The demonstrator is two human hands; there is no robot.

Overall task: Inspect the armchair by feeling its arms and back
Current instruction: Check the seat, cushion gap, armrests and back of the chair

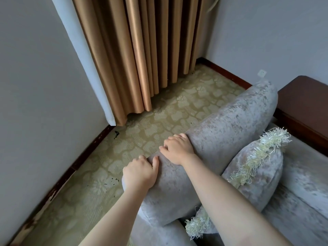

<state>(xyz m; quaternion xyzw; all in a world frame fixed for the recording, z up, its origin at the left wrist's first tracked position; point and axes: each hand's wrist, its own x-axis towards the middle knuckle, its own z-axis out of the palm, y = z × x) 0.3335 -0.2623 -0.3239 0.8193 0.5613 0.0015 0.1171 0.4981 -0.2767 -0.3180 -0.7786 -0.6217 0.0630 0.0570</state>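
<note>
A grey velvet armchair fills the lower right, its padded back (229, 125) running from the bottom centre up to the right. My left hand (140, 172) grips the top edge of the back, fingers curled over the far side and thumb on the near face. My right hand (177, 150) lies just beyond it on the same edge, its fingers bent over the top. A grey cushion (255, 176) with pale green fringe leans against the inner face of the back. The seat (305, 197) shows at the far right.
Tan curtains (142, 55) hang in the corner behind the chair. Patterned green carpet (134, 137) lies between the chair and the left wall. A dark wooden table (305, 103) stands to the right, with a wall socket (262, 73) above it.
</note>
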